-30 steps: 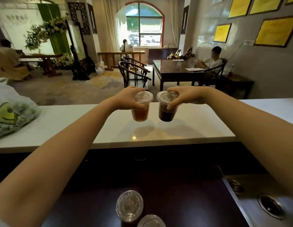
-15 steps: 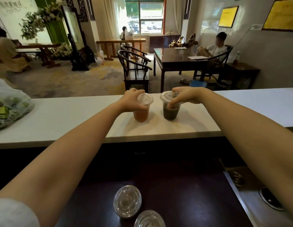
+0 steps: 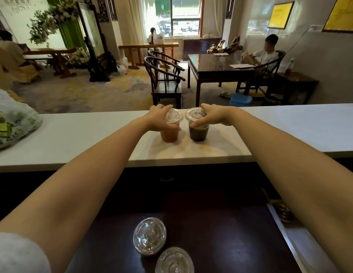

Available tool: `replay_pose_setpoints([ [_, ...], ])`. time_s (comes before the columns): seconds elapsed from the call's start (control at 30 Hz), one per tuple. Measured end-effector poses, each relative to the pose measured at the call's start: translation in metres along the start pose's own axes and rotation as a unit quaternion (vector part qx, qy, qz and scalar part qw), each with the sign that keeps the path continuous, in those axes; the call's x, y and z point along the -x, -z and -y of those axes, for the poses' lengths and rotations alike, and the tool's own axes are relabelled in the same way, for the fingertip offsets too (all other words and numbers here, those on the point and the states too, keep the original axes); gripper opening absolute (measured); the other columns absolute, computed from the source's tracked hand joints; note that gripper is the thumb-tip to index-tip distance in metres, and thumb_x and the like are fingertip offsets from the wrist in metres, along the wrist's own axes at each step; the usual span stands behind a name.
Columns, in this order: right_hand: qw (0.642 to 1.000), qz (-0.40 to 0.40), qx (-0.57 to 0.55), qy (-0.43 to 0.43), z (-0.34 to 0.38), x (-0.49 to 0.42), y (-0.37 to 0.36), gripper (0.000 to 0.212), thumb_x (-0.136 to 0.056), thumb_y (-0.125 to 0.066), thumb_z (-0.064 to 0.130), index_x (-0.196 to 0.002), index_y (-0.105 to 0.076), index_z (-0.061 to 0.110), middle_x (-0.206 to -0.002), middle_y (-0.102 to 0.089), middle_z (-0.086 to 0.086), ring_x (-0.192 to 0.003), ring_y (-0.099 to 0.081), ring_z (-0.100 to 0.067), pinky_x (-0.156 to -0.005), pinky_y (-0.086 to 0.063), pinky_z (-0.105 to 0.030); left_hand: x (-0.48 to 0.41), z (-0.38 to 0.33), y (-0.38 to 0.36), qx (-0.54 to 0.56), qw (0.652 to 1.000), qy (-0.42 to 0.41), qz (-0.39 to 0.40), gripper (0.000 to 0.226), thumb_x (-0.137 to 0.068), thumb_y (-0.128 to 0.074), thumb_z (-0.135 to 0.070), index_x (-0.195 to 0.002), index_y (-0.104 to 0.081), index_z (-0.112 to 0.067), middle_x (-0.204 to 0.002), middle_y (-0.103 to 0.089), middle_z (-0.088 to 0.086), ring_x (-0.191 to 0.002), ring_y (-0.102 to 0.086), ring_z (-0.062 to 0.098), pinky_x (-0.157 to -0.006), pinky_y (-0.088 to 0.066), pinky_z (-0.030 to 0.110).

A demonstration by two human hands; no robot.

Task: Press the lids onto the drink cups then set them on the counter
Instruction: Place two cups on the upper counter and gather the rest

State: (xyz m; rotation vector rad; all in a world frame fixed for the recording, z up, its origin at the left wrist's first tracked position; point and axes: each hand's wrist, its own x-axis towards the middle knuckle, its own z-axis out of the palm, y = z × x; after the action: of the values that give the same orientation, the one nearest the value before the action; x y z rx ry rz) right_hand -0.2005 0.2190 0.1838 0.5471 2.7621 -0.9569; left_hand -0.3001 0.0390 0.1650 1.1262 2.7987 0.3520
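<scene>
Two lidded clear cups stand side by side on the white counter (image 3: 290, 131). The orange drink cup (image 3: 169, 135) is on the left, with my left hand (image 3: 158, 119) wrapped around its upper part under the lid. The dark drink cup (image 3: 198, 133) is on the right, and my right hand (image 3: 213, 116) grips its rim, thumb across the front. Both cups rest upright on the counter, about a finger's width apart.
Two more clear lidded cups (image 3: 149, 235) (image 3: 174, 261) sit on the dark lower worktop near me. A plastic bag (image 3: 12, 123) lies on the counter's left end. A steel sink edge (image 3: 286, 213) is at the lower right. Beyond the counter are chairs, tables and seated people.
Both hands lowered the two cups from the air down onto the counter. The view has tilted downward a little.
</scene>
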Motion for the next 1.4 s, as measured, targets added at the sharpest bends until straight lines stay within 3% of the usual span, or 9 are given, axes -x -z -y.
replay_pose_setpoints([
  [0.13, 0.999, 0.008, 0.04, -0.007, 0.003, 0.008, 0.006, 0.11, -0.069, -0.067, 0.061, -0.149, -0.003, 0.021, -0.159, -0.007, -0.01, -0.143, -0.013, -0.034, -0.115, -0.02, -0.054, 0.005, -0.005, 0.011, -0.037, 0.997, 0.025, 0.063, 0.102, -0.072, -0.057, -0.068, -0.148, -0.006, -0.024, -0.157, -0.009, 0.011, -0.142, -0.006, 0.038, -0.114, -0.014, 0.054],
  [0.37, 0.991, 0.004, 0.127, 0.034, 0.024, 0.046, 0.029, 0.076, -0.087, -0.054, 0.05, -0.146, -0.023, 0.014, -0.154, -0.025, -0.009, -0.139, -0.027, -0.029, -0.113, -0.026, -0.045, 0.044, -0.02, 0.048, -0.027, 0.998, 0.019, 0.057, 0.051, -0.094, -0.042, -0.044, -0.134, -0.045, -0.012, -0.137, -0.05, 0.01, -0.123, -0.047, 0.026, -0.102, -0.038, 0.04],
  [0.43, 0.991, 0.022, 0.127, 0.043, 0.032, 0.059, 0.033, 0.068, -0.087, -0.054, 0.048, -0.142, -0.033, 0.014, -0.149, -0.034, -0.009, -0.135, -0.035, -0.028, -0.111, -0.031, -0.046, 0.063, -0.028, 0.059, -0.009, 0.996, 0.033, 0.076, 0.048, -0.096, -0.037, -0.043, -0.13, -0.05, -0.011, -0.13, -0.054, 0.01, -0.115, -0.052, 0.025, -0.096, -0.043, 0.039],
  [0.5, 0.991, 0.063, 0.109, 0.038, 0.038, 0.074, 0.035, 0.064, -0.088, -0.053, 0.047, -0.141, -0.037, 0.017, -0.148, -0.036, -0.007, -0.134, -0.035, -0.028, -0.108, -0.035, -0.046, 0.081, -0.036, 0.066, 0.04, 0.99, 0.071, 0.115, 0.05, -0.097, -0.035, -0.043, -0.136, -0.044, -0.013, -0.134, -0.051, 0.01, -0.117, -0.052, 0.026, -0.096, -0.047, 0.043],
  [0.63, 0.979, 0.176, 0.1, 0.013, 0.046, 0.099, 0.028, 0.071, -0.087, -0.052, 0.048, -0.147, -0.025, 0.021, -0.152, -0.031, -0.009, -0.138, -0.03, -0.029, -0.106, -0.035, -0.046, 0.115, -0.045, 0.072, 0.095, 0.968, 0.129, 0.193, 0.054, -0.096, -0.037, -0.043, -0.142, -0.033, -0.015, -0.139, -0.047, 0.01, -0.121, -0.05, 0.027, -0.097, -0.046, 0.049],
  [0.83, 0.944, 0.302, 0.131, -0.02, 0.049, 0.12, -0.014, 0.067, -0.09, -0.041, 0.054, -0.146, -0.025, 0.019, -0.15, -0.033, -0.007, -0.134, -0.038, -0.027, -0.108, -0.035, -0.047, 0.165, -0.042, 0.052, 0.126, 0.945, 0.175, 0.247, 0.06, -0.093, -0.036, -0.052, -0.142, -0.033, -0.016, -0.143, -0.044, 0.009, -0.124, -0.048, 0.028, -0.094, -0.048, 0.05],
  [1.17, 0.942, 0.282, 0.176, 0.04, 0.009, 0.143, -0.151, 0.069, -0.087, -0.051, 0.054, -0.143, -0.032, 0.017, -0.145, -0.041, -0.008, -0.125, -0.048, -0.027, -0.101, -0.044, -0.044, 0.22, -0.002, -0.062, 0.089, 0.946, 0.18, 0.254, 0.066, -0.087, -0.039, -0.062, -0.142, -0.033, -0.026, -0.142, -0.044, 0.003, -0.122, -0.049, 0.023, -0.095, -0.049, 0.045],
  [1.27, 0.944, 0.268, 0.185, 0.053, -0.012, 0.15, -0.195, 0.08, -0.085, -0.051, 0.059, -0.145, -0.026, 0.012, -0.15, -0.033, -0.009, -0.129, -0.043, -0.027, -0.102, -0.043, -0.041, 0.226, 0.017, -0.109, 0.013, 0.955, 0.153, 0.253, 0.077, -0.083, -0.048, -0.063, -0.145, -0.025, -0.024, -0.151, -0.033, 0.004, -0.135, -0.035, 0.024, -0.11, -0.032, 0.043],
  [1.4, 0.941, 0.249, 0.21, 0.086, -0.036, 0.162, -0.239, 0.096, -0.082, -0.053, 0.062, -0.147, -0.015, 0.003, -0.154, -0.024, -0.014, -0.139, -0.029, -0.028, -0.111, -0.029, -0.035, 0.233, 0.035, -0.153, -0.004, 0.962, 0.105, 0.252, 0.101, -0.074, -0.068, -0.052, -0.148, -0.008, -0.021, -0.157, -0.014, 0.009, -0.143, -0.018, 0.027, -0.116, -0.019, 0.042],
])
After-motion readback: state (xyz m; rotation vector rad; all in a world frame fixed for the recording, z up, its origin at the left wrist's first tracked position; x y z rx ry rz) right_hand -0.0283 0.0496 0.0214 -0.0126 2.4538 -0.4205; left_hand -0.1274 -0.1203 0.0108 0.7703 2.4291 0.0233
